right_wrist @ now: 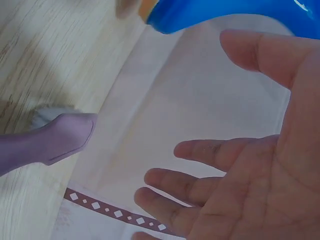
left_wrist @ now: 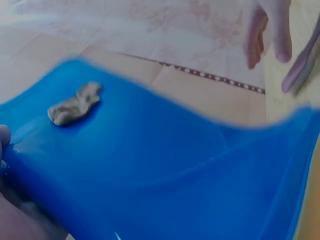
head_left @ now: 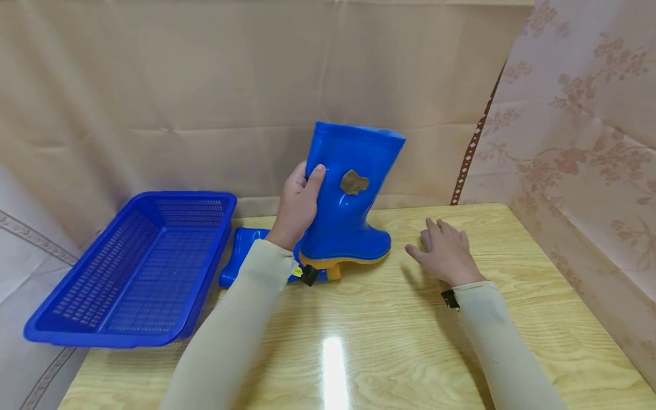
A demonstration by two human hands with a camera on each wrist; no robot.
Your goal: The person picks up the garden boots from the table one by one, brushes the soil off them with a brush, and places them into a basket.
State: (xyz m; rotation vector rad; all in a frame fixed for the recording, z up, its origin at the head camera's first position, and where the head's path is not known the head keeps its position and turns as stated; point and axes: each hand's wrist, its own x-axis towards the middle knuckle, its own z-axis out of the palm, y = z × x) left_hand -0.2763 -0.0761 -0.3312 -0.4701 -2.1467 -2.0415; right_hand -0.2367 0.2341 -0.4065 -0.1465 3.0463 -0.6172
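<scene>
My left hand grips the shaft of a blue rubber boot, thumb across its front. The boot stands upright with its toe to the right and has an orange-yellow sole. A brown, mud-like lump sticks to the shaft; it also shows in the left wrist view. Behind my left forearm a second blue boot lies on its side, partly hidden. My right hand is over the table with fingers spread, holding nothing. Near it lies a purple brush with pale bristles, mostly hidden by that hand in the head view.
A blue plastic basket with slotted walls stands at the table's left side, close to the lying boot. The wood-grain table meets a beige cloth at the back and a flowered cloth at the right.
</scene>
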